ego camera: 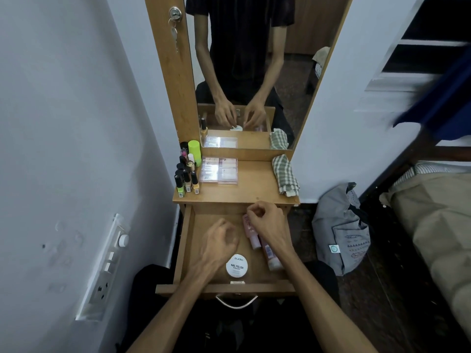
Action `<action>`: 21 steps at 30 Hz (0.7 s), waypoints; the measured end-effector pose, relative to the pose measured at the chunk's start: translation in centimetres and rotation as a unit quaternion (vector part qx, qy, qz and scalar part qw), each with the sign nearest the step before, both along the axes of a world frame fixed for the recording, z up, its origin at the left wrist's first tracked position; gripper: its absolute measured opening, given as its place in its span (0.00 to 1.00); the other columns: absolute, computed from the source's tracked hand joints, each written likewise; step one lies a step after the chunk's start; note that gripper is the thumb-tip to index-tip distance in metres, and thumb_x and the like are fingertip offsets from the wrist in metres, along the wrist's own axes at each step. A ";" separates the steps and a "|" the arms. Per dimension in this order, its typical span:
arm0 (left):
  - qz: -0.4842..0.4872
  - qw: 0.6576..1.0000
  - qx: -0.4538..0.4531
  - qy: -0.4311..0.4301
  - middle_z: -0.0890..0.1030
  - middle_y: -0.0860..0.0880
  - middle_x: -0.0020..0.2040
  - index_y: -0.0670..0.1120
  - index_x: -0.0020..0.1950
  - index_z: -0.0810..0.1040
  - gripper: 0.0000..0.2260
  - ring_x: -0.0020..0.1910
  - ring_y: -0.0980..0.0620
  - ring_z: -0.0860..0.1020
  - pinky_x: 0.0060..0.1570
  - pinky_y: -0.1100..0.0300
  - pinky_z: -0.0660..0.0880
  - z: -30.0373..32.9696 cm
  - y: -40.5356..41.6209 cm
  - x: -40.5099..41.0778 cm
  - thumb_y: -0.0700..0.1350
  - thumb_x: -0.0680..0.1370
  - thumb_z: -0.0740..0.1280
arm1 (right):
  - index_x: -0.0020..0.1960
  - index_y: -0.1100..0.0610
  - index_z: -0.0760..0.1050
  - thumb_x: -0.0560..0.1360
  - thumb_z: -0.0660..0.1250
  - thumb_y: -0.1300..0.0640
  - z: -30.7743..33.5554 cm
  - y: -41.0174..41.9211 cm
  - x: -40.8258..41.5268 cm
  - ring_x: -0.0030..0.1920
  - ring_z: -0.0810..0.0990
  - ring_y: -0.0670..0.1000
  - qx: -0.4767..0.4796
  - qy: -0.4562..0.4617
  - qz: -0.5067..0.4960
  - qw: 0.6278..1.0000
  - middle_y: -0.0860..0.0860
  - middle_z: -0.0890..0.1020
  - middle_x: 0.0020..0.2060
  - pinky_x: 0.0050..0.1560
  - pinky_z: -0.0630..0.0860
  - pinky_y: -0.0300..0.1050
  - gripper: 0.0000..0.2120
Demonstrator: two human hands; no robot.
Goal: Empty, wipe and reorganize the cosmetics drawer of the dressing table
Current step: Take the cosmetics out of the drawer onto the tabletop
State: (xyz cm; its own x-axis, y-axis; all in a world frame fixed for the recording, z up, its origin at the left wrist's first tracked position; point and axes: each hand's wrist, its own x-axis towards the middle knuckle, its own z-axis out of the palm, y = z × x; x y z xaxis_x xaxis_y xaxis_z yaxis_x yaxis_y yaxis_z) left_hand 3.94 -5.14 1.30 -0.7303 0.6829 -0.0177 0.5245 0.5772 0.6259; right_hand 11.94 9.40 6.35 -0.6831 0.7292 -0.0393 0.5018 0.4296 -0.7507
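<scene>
Two pink tubes (257,238) lie end to end down the right side of the drawer (183,250), right under the curled, empty right hand (265,220), nearer than the loosely curled left hand (219,240).

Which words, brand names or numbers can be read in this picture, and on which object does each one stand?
"ZUKSO": top of the round white lid in the drawer.
"NAIL POLISH": same lid, below the brand; the smaller line beneath is too small to read.
Pink tubes in the drawer: print blurred.
Nail polish bottles on the tabletop: labels too small.
Clear flat case: print unreadable.
Grey bag on the floor: round tag and patterns, no readable words.
</scene>
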 end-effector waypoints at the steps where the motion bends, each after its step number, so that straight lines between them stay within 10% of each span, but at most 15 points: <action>1: -0.004 0.999 -0.041 -0.025 0.80 0.49 0.57 0.48 0.55 0.83 0.14 0.56 0.47 0.79 0.54 0.58 0.74 -0.4 0.0 0.5 0.47 0.71 0.71 | 0.46 0.51 0.85 0.75 0.70 0.52 -0.3 -0.2 0.8 0.40 0.82 0.39 0.014 -0.023 0.003 1.000 0.42 0.86 0.39 0.40 0.76 0.33 0.06; 10: -0.047 0.971 -0.212 -0.097 0.70 0.56 0.59 0.55 0.57 0.77 0.29 0.61 0.51 0.74 0.55 0.48 0.78 -1.8 -0.5 3.0 0.59 0.57 0.75 | 0.48 0.51 0.84 0.78 0.69 0.44 -2.1 -2.0 5.2 0.32 0.73 0.40 0.073 -0.153 0.030 0.985 0.44 0.83 0.40 0.28 0.61 0.28 0.11; 21: -0.080 0.961 -0.258 -0.063 0.70 0.50 0.58 0.50 0.55 0.73 0.24 0.61 0.46 0.73 0.55 0.39 0.77 -1.5 0.2 3.1 0.51 0.62 0.76 | 0.66 0.53 0.76 0.75 0.73 0.54 -1.9 -2.4 6.9 0.57 0.78 0.52 0.096 -0.242 0.030 0.965 0.52 0.77 0.61 0.51 0.75 0.41 0.20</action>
State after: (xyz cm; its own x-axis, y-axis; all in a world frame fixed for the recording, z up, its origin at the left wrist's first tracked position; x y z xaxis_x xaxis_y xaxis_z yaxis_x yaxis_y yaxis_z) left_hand 7.04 -4.89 -0.19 -0.5864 0.6633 -0.4649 0.5713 0.7456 0.3432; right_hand 18.85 6.96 4.47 -0.6595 0.7146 -0.2330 0.7439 0.5762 -0.3384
